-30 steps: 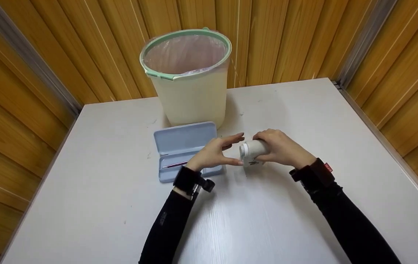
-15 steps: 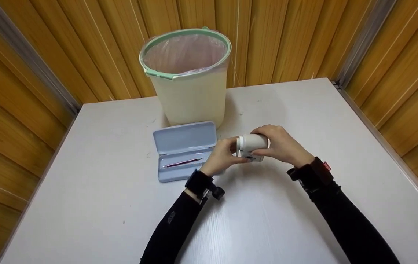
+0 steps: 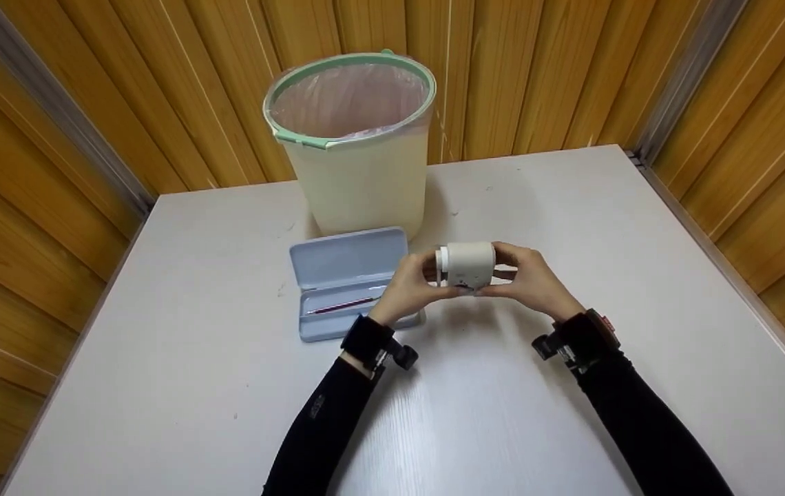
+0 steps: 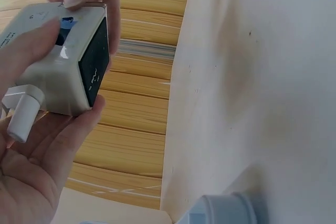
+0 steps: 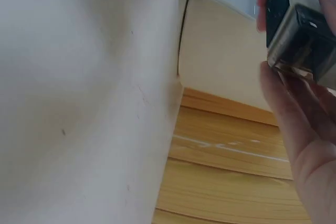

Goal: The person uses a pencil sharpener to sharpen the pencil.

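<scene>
Above the table, both hands hold a small cream box-shaped device (image 3: 472,263) between them. My left hand (image 3: 403,289) grips its left end, thumb in front and fingers behind. The right hand (image 3: 534,279) pinches the right end, its thumb on the front near the left thumb. In the left wrist view the device (image 4: 65,72) has a dark side panel with light marks, a blue print and a white plug-like piece at one end. A glossy dark end of the device (image 5: 310,38) shows in the right wrist view. Its exact kind is unclear.
A light blue pencil case (image 3: 348,260) lies open behind the left hand, with a purple-red pencil (image 3: 344,305) in it. Behind it stands a cream bin (image 3: 365,182) with a green rim and plastic liner. Wooden panel walls (image 3: 530,76) border the white table (image 3: 179,331).
The left hand has moved from beside the device to gripping its left end. The device has been lifted and turned so a broad face shows, and the right hand has shifted to its right end.
</scene>
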Tool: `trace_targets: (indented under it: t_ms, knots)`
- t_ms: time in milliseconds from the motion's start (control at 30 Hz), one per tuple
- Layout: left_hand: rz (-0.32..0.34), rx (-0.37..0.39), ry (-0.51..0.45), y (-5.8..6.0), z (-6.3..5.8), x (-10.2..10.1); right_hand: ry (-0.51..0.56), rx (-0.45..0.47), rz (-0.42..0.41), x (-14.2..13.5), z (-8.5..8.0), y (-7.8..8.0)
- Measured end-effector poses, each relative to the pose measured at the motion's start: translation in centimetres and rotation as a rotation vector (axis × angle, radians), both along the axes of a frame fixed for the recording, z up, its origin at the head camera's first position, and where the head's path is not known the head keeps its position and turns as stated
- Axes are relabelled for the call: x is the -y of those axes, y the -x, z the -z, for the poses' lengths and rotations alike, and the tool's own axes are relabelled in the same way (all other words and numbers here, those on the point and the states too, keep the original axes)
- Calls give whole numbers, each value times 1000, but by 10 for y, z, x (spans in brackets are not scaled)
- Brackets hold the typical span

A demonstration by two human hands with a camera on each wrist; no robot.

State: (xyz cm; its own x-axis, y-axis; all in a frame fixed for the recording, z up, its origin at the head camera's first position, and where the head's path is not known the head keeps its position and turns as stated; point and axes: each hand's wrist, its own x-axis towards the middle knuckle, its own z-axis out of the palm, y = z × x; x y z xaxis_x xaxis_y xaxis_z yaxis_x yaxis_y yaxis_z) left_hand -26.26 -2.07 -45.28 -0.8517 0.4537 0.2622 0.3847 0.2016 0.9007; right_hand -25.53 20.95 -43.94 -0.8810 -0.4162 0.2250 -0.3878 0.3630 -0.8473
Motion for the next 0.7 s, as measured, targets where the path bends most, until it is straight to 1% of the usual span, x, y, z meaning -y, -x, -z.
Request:
trace_targets:
  t_ms: [133,233,333,567,700]
  knots:
    - [-6,5,-13,1,-3,4,48,24,36,5,3,0]
    - [-2,0,-22,1,-5,6,64,36,53,8,2,1]
    - [-3,-13,-23,2,-6,8,86,47,57,9,2,2]
    - [-28,-27,8,1,-9,11,150,133,54,8,1,4]
    - [-40,-35,19,0,-11,10,160,155,54,8,-1,4]
